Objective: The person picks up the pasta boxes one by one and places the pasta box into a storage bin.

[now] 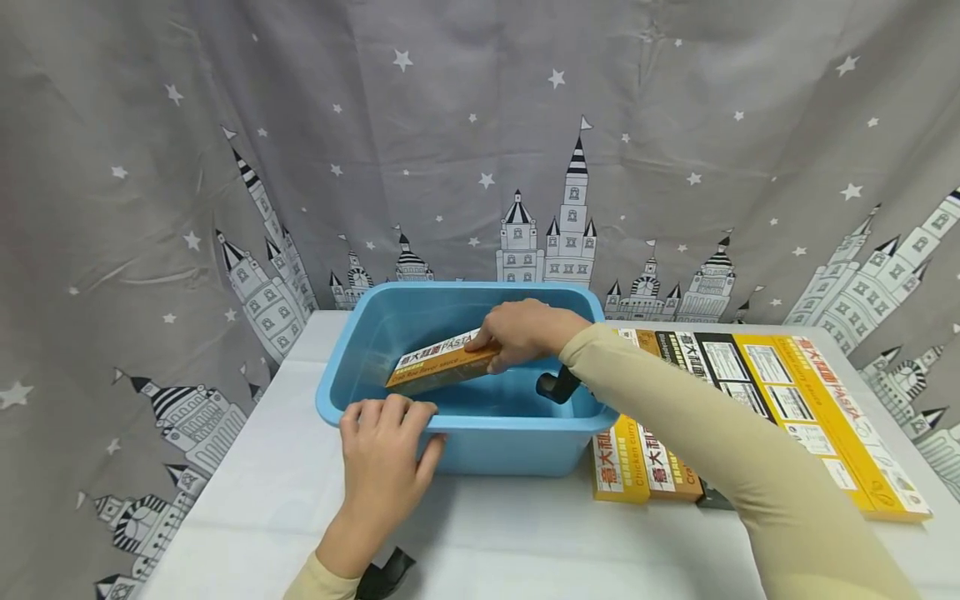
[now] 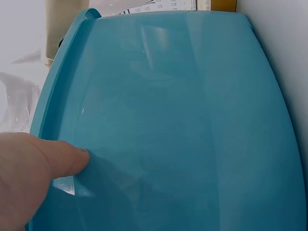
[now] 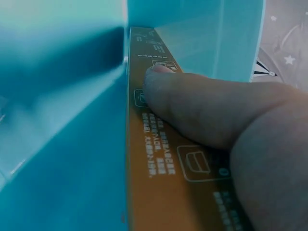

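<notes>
A blue plastic bin (image 1: pixel 517 450) stands on the table, wider than it is deep. My left hand (image 1: pixel 386 462) grips its near rim at the left, fingers over the edge; in the left wrist view the thumb (image 2: pixel 67 161) lies against the outer wall. Inside the bin, my right hand (image 1: pixel 521 333) holds an orange-brown pasta box (image 1: pixel 438 362) by its right part, and the box slants up to the right. Seen from the right wrist, the thumb presses the printed narrow side of the pasta box (image 3: pixel 154 192), whose far end is near the bin wall (image 3: pixel 192 43).
Several more pasta boxes lie side by side right of the bin, among them a yellow chicken curry box (image 1: pixel 626 467) and a large yellow box (image 1: pixel 847 417). My right sleeve (image 1: pixel 712 425) crosses over them. A grey castle-print curtain (image 1: pixel 450 167) hangs behind the white table (image 1: pixel 247 508).
</notes>
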A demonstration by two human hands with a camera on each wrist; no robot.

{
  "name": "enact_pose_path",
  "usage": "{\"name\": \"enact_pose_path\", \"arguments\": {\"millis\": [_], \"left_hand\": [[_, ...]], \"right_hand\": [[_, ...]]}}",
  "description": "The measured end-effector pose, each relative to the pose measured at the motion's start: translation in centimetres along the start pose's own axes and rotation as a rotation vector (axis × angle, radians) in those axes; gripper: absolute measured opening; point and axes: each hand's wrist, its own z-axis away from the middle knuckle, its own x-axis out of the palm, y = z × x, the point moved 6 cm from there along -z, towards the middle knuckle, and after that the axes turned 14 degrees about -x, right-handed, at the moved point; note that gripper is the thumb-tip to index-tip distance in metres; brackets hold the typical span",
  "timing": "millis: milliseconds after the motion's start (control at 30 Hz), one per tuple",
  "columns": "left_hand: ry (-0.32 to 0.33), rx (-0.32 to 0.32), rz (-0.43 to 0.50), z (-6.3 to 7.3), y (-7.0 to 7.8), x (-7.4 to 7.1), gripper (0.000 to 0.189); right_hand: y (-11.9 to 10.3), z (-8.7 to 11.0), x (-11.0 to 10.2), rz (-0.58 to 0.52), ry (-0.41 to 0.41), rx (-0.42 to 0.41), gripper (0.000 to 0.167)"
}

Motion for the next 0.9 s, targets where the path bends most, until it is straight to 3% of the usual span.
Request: {"name": "enact_pose_path", "arguments": {"millis": [900], "left_hand": [[-0.004,-0.003,0.0,0.0,-0.1,0.0,0.023]], "right_hand": [[1.6,-0.4,2.1,-0.153,-0.022,0.042,0.056]]}}
